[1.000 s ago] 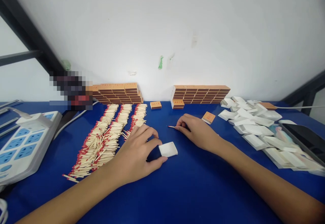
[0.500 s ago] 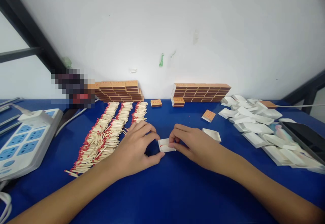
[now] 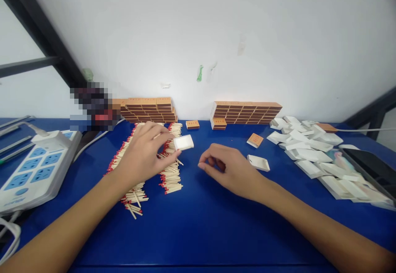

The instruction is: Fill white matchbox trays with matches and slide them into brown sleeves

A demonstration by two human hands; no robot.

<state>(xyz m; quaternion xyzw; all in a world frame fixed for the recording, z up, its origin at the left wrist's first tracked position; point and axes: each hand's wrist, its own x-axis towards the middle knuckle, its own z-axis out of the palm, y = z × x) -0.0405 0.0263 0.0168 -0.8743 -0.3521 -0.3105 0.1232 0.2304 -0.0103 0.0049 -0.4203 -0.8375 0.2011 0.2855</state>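
A white inner matchbox tray (image 3: 184, 142) is pinched at its left end between the thumb and fingers of my left hand (image 3: 147, 149). It is raised over the loose red-headed matches (image 3: 171, 180), which lie in long piles partly hidden by that hand and forearm. My right hand (image 3: 230, 167) hovers to the right of the tray, apart from it. Its fingers are curled, with thumb and forefinger tips close together and nothing visible in them. Beside it lies another white tray (image 3: 258, 162), with an orange matchbox sleeve (image 3: 255, 140) just behind.
Stacked brown matchboxes stand along the wall at left (image 3: 148, 110) and right (image 3: 247, 112). Two single matchboxes sit near them. White trays (image 3: 306, 145) are heaped at the right, next to a dark phone (image 3: 371, 165). A power strip (image 3: 40, 169) occupies the left side.
My left hand has lifted the tray and carried it left and away from me, over the matches. My right hand has let go of the tray. A front pile of matches shows now.
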